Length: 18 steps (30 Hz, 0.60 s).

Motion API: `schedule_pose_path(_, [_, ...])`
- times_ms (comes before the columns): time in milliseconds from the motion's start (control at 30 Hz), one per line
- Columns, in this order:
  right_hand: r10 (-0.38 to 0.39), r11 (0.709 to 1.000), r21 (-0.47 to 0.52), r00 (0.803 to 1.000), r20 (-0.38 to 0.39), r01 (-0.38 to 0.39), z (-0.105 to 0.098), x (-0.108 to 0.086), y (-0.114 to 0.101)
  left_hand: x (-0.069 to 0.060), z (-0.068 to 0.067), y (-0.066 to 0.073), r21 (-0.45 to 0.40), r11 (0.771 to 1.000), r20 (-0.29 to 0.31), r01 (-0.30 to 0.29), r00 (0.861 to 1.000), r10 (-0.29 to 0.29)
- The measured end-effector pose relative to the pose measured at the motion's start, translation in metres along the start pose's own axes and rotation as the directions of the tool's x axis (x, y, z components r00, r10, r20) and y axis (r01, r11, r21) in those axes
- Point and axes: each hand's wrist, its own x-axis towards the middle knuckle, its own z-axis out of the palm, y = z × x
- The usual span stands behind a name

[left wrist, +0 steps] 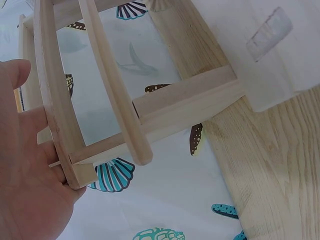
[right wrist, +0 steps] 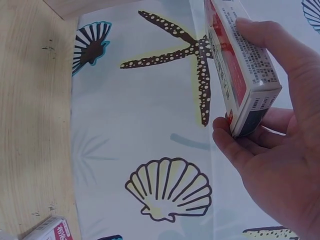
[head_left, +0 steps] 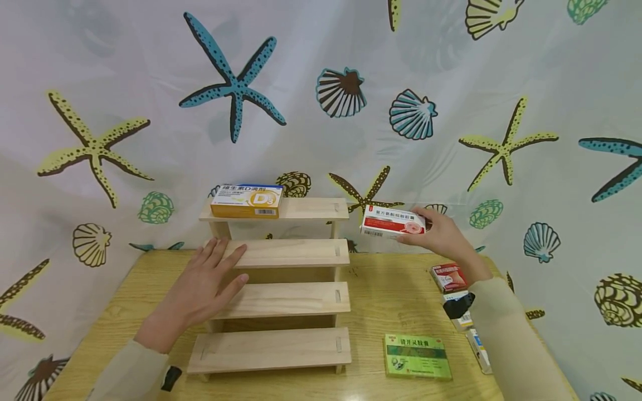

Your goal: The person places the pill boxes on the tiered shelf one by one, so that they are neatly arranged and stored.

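A white and red medicine box (head_left: 393, 221) is held in my right hand (head_left: 441, 234), off the table and just right of the top step of a wooden stepped rack (head_left: 296, 253). The right wrist view shows my thumb on one side of this box (right wrist: 245, 65) and fingers on the other. My left hand (head_left: 205, 284) rests on the rack's left end, with fairly straight fingers over the second step from the top. In the left wrist view, this hand (left wrist: 30, 165) touches the rack's wooden edge. An orange and white vitamin D box (head_left: 246, 200) lies on the top step's left part.
A green medicine box (head_left: 418, 357) lies flat on the wooden table (head_left: 381, 289), right of the rack. Along the table's right side lie a red box (head_left: 448, 277) and white boxes (head_left: 478, 351), partly behind my right arm. A patterned curtain (head_left: 311, 156) hangs behind.
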Motion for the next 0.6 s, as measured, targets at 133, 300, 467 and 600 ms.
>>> schedule_pose_path(133, [-0.005,1.000,-0.011,1.000,-0.001,0.005,-0.005,0.002,-0.006,0.001,0.000,0.000,0.006,1.000,-0.006,-0.004,1.000,0.005])
schedule_pose_path(300, [-0.033,0.999,-0.008,0.999,-0.010,0.033,-0.010,0.005,-0.016,0.001,0.000,0.000,0.011,1.000,-0.009,-0.005,1.000,0.005])
schedule_pose_path(467, [-0.052,0.998,0.022,0.999,-0.005,0.052,-0.013,0.008,-0.024,0.001,0.000,-0.001,0.011,1.000,-0.010,-0.004,1.000,0.004])
schedule_pose_path(600, [-0.059,0.997,0.044,0.998,-0.006,0.059,-0.014,0.011,-0.032,0.001,0.000,0.000,0.009,1.000,-0.007,-0.002,1.000,0.002])
